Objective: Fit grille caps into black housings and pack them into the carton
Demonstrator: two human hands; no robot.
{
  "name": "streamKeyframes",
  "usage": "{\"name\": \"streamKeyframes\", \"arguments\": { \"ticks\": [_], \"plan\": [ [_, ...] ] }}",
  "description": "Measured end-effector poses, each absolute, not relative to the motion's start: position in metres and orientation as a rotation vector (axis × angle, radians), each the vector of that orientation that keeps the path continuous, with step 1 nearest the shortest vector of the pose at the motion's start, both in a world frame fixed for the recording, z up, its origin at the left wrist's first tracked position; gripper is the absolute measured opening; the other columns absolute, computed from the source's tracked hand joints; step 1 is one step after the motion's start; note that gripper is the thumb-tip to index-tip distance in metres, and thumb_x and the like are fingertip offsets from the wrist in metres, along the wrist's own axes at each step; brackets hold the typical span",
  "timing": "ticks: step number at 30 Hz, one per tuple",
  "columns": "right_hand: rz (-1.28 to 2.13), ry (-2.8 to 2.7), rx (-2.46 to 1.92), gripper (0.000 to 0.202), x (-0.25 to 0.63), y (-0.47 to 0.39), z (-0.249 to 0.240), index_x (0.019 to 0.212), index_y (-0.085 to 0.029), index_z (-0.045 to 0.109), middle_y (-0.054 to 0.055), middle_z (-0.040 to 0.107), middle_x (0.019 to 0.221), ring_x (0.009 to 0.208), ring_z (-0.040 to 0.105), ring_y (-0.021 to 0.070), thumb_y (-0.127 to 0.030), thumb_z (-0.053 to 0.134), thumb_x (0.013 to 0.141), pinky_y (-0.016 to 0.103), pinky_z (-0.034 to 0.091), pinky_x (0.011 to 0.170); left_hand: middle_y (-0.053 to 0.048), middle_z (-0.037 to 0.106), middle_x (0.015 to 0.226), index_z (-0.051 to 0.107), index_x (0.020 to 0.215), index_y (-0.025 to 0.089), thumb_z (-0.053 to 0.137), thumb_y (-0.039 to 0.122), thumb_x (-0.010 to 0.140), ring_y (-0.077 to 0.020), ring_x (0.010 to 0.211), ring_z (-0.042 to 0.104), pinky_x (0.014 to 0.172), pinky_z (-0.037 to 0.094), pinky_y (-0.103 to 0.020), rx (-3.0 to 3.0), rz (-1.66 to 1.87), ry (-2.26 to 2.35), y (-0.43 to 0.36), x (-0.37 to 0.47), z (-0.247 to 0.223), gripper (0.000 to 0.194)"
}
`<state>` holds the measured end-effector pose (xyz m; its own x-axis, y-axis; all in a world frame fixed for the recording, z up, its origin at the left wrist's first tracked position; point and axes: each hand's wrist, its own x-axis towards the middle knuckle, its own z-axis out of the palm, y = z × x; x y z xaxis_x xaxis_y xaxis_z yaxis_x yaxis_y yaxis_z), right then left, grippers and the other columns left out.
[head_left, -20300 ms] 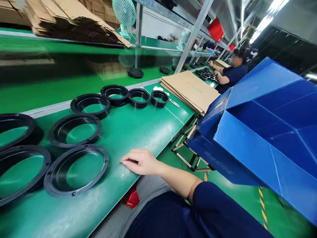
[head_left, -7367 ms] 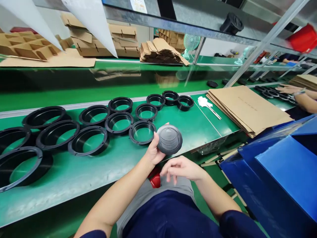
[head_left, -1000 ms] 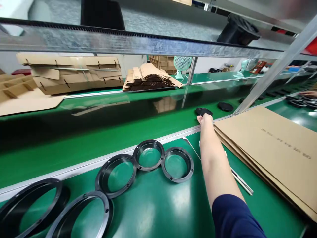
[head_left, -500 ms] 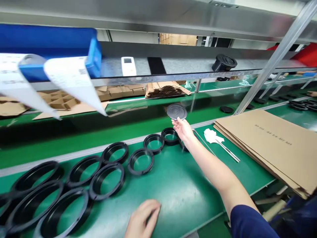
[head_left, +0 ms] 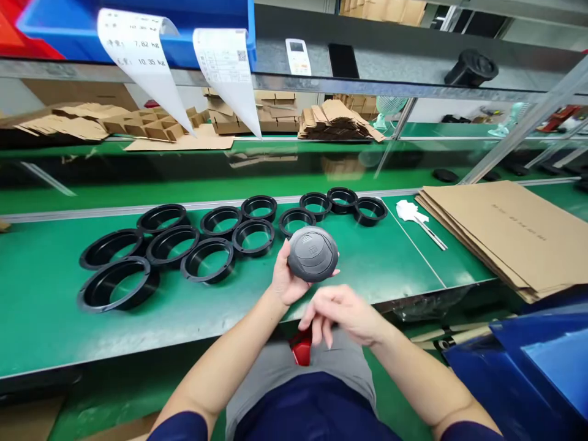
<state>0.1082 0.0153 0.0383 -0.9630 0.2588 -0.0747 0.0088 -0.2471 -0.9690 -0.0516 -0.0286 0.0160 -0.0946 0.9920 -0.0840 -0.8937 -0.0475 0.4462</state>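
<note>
A round black plastic disc [head_left: 313, 253] with raised markings and curved lines on its face rests in my left hand [head_left: 290, 275], above the table's front edge. My left thumb and fingers grip its rim from both sides. Just below and to the right is my right hand [head_left: 344, 313], its fingers bent downward and apart, with nothing seen in them. It looks separate from the disc. Behind and to the left, several black plastic rings [head_left: 253, 237] lie on the green table [head_left: 367, 260].
At the right lies a stack of flat cardboard [head_left: 509, 233], beside a white cloth [head_left: 410, 211] and tweezers-like metal sticks [head_left: 432, 234]. The shelf above carries a blue bin [head_left: 215, 46] with hanging paper labels, a white remote [head_left: 297, 57], a black phone-like slab [head_left: 343, 61] and a black round part [head_left: 472, 67].
My right hand was reaching to the far side with a disc; both hands are now together near my body, and the disc is in my left hand. The view has tilted downward.
</note>
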Motion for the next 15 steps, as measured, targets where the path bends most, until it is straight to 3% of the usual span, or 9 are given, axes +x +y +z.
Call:
{"name": "streamKeyframes", "arguments": {
  "ticks": [2, 3, 4, 6, 10, 15],
  "plan": [
    [1.675, -2.039, -0.387, 0.038, 0.117, 0.030, 0.050, 0.107, -0.022, 0.077, 0.013, 0.070, 0.117, 0.094, 0.068, 0.0222, -0.052, 0.054, 0.100, 0.037, 0.062, 0.074, -0.017, 0.069, 0.129, 0.059, 0.136, 0.015, 0.055, 0.068, 0.089, -0.0395, 0.121, 0.064, 0.103, 0.049, -0.062, 0.241, 1.554, 0.469, -0.036, -0.053, 0.017, 0.071],
    [1.340, -2.090, -0.436, 0.036, 0.119, 0.039, 0.053, 0.111, -0.026, 0.077, 0.012, 0.064, 0.130, 0.111, 0.063, 0.0257, -0.050, 0.053, 0.101, 0.045, 0.059, 0.091, -0.017, 0.070, 0.126, 0.060, 0.135, 0.016, 0.052, 0.068, 0.091, -0.0393, 0.120, 0.065, 0.102, 0.049, -0.063, 0.225, 1.519, 0.479, -0.039, -0.053, 0.017, 0.069],
    [1.063, -2.133, -0.472, 0.034, 0.119, 0.048, 0.054, 0.113, -0.029, 0.077, 0.010, 0.058, 0.140, 0.126, 0.053, 0.0289, -0.049, 0.053, 0.101, 0.052, 0.051, 0.105, -0.016, 0.071, 0.125, 0.061, 0.134, 0.016, 0.050, 0.069, 0.092, -0.0396, 0.118, 0.065, 0.101, 0.049, -0.065, 0.216, 1.487, 0.483, -0.042, -0.053, 0.018, 0.069],
    [0.723, -2.229, -0.479, 0.035, 0.116, 0.062, 0.049, 0.111, -0.032, 0.079, 0.006, 0.048, 0.150, 0.141, 0.036, 0.0322, -0.049, 0.050, 0.102, 0.059, 0.034, 0.119, -0.016, 0.071, 0.125, 0.061, 0.134, 0.018, 0.045, 0.072, 0.093, -0.0410, 0.118, 0.065, 0.099, 0.049, -0.068, 0.208, 1.434, 0.480, -0.047, -0.052, 0.019, 0.070],
    [0.546, -2.352, -0.431, 0.042, 0.107, 0.070, 0.025, 0.120, -0.033, 0.076, 0.004, 0.040, 0.156, 0.146, 0.025, 0.0322, -0.051, 0.041, 0.105, 0.058, 0.027, 0.123, -0.017, 0.070, 0.126, 0.063, 0.132, 0.017, 0.040, 0.071, 0.095, -0.0409, 0.118, 0.065, 0.096, 0.051, -0.068, 0.184, 1.414, 0.498, -0.051, -0.049, 0.017, 0.069],
    [0.713, -2.382, -0.422, 0.059, 0.107, 0.073, 0.015, 0.113, -0.030, 0.079, 0.004, 0.047, 0.154, 0.147, 0.025, 0.0303, -0.060, 0.028, 0.105, 0.056, 0.027, 0.124, -0.018, 0.067, 0.131, 0.058, 0.138, 0.019, 0.042, 0.068, 0.096, -0.0417, 0.119, 0.064, 0.098, 0.048, -0.070, 0.135, 1.370, 0.521, -0.048, -0.048, 0.009, 0.067]
  ]
}}
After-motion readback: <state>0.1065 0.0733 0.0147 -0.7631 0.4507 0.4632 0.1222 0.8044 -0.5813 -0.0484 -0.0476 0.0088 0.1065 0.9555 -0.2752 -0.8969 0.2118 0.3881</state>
